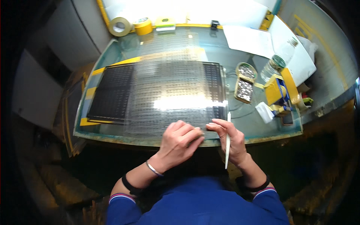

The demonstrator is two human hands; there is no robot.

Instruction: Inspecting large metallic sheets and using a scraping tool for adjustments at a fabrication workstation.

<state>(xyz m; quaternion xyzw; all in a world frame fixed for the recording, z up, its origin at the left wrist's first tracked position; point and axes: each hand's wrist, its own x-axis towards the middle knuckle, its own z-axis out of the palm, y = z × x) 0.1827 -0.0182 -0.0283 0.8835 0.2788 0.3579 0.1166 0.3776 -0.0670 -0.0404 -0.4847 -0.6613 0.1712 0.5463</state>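
My left hand (182,140) is closed at the near edge of a clear sheet (165,82) patterned with many rows of small marks. Its thumb and fingers press together, and whatever lies between them is too small or hidden to name. The sheet looks blurred and overlaps a flat black panel (110,90) marked with rows of small shapes. Just to the right, my right hand (234,140) holds a slim white pen-like stick (227,146), its long axis pointing away from me. The right fingertips reach near the panel's front right corner.
The work table (258,133) has a glassy top. Toward the right stand two small trays of shiny pieces (245,90), a glass jar (276,63), a yellow-and-blue dispenser (277,92) and a crumpled white tissue (264,112). Tape rolls (143,26) and white paper (249,41) lie at the back.
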